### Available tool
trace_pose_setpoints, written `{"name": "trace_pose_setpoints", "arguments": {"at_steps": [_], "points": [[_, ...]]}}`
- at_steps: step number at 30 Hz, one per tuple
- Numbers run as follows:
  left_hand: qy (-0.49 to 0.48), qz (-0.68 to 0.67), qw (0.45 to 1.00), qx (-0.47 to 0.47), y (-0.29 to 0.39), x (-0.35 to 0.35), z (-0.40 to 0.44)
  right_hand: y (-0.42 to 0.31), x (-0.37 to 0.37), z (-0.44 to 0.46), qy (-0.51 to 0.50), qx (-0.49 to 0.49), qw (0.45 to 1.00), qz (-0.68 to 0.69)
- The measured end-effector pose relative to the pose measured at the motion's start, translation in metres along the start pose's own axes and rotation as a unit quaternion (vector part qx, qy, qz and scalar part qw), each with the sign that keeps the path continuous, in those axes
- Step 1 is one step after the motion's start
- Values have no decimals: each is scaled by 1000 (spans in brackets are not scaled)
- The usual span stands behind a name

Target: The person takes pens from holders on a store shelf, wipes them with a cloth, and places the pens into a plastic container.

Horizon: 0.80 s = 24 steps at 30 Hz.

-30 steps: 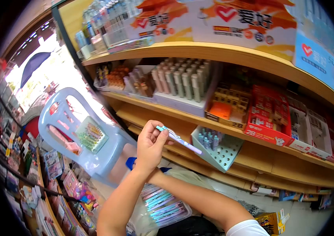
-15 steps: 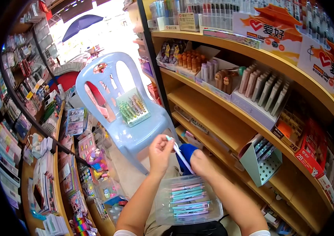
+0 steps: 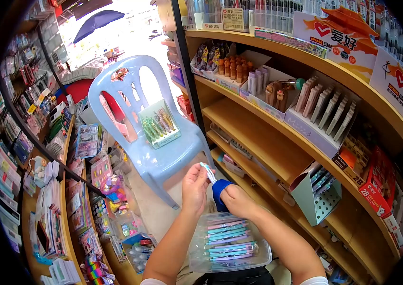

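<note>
My left hand (image 3: 194, 189) pinches the upper end of a slim white pen (image 3: 208, 172) with light-blue markings. The fingers of my right hand (image 3: 239, 199) are closed on a dark blue cloth (image 3: 220, 194), which lies against the lower part of the pen and hides it. Just below both hands, a clear plastic box (image 3: 195, 254) sits on my lap. Inside it, several pastel pens (image 3: 230, 233) in turquoise, lilac and pink lie side by side in two groups.
Ahead stands a light-blue plastic chair (image 3: 163, 161) bearing a box of patterned pens (image 3: 159, 124). Wooden shelves (image 3: 253, 137) with stationery run along the right; a polka-dot pen box (image 3: 317, 202) juts out there. Crowded shelves (image 3: 68, 199) line the left.
The blue cloth has moved left and now covers the pen's lower part, which showed uncovered before. My right hand has shifted with it; my left hand still grips the pen's top.
</note>
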<state>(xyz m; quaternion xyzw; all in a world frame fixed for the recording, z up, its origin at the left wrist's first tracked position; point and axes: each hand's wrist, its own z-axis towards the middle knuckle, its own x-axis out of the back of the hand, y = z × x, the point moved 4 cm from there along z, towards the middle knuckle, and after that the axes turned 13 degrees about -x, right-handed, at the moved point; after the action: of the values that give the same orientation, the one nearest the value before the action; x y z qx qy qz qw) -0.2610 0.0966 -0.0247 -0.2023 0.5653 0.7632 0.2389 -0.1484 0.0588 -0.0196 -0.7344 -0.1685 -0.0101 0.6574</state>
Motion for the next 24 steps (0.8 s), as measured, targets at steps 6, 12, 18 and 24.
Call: {"name": "trace_pose_setpoints", "arguments": {"at_steps": [6,12,18,24], "points": [[-91,8,994,52,-8,-8,-7,10,5,0,29,-22,990,135],[-102,-39,994,32,-6,-14,-8,21,7,3,34,-57,966,248],[-49,-180,982,13,7,-2,-2,42,16,15,101,-62,947,298],[-120,94,987,-48,8,-15,-11,25,22,10,185,70,946,257]]}}
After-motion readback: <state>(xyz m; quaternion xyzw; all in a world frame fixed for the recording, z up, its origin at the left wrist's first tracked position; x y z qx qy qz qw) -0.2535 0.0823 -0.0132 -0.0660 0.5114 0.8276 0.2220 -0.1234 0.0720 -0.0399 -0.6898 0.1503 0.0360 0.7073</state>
